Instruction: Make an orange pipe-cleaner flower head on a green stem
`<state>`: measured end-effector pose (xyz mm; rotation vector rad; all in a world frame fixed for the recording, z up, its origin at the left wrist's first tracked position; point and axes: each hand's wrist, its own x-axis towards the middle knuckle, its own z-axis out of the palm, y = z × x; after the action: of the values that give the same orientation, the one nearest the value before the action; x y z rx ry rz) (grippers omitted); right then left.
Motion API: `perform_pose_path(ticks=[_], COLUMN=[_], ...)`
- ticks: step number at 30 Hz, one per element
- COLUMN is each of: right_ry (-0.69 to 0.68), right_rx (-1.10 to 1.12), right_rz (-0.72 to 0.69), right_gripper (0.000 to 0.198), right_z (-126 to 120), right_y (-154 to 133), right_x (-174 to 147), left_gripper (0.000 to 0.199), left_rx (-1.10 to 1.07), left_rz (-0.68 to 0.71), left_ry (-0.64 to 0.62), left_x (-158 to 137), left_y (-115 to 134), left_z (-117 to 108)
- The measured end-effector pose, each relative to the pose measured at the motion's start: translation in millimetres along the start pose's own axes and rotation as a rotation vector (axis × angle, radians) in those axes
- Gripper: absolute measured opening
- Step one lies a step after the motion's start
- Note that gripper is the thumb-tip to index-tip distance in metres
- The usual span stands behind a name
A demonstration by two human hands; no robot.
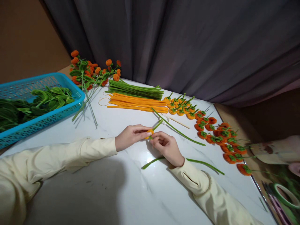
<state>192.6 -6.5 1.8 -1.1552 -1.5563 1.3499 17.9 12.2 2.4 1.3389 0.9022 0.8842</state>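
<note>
Between my hands is a small yellow-orange pipe-cleaner pumpkin [149,133] with a green stem pointing up to the right. My left hand [133,136] pinches it from the left side. The fingers of my right hand [167,147] are closed at its right lower edge, by a short green end; the fingertips partly hide what they grip. One green pipe cleaner [180,131] lies just beyond my hands, and another green pipe cleaner [203,162] passes beneath my right wrist. A white ring-shaped roll [164,119] and a thin wooden stick [179,122] lie behind the pumpkin.
Bundles of green pipe cleaners [136,90] and orange pipe cleaners [138,102] lie at the back. Finished yellow pumpkins [181,106] and orange pumpkins [220,134] line the right. A blue basket [77,97] of leaves stands left. Green tape [284,195] is at the lower right.
</note>
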Motion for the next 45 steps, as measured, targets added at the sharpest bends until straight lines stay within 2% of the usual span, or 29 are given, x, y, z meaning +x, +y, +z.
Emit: perform_pose_path(ticks=[18,23,28,32,45], right_ry=[0.009,-0.081,-0.172,-0.186,-0.177], right_rx=[0.045,0.110,0.176,0.213,0.191], right_rz=[0.058,0.148,0.215,0.252,0.243], right_gripper=[0.019,0.024,0.030,0.032,0.031], right_z=[-1.5,-5.1,-9.1,-9.4,-9.0], right_y=[-5.1,-11.2,-13.6,-13.2,-12.5], right_x=[0.9,2.5,6.8,8.4,8.1], left_gripper=[0.030,0.028,0.029,0.030,0.030], left_rx=[0.099,0.218,0.211,0.213,0.633], left_rz=[0.070,0.133,0.154,0.202,0.418], left_ry=[-0.029,-0.036,-0.054,-0.071,0.044], left_x=[-1.2,-2.1,-3.1,-4.0,-7.7], left_y=[1.4,0.0,0.6,1.3,-0.6], left_z=[-1.0,-2.8,-2.8,-2.3,0.6])
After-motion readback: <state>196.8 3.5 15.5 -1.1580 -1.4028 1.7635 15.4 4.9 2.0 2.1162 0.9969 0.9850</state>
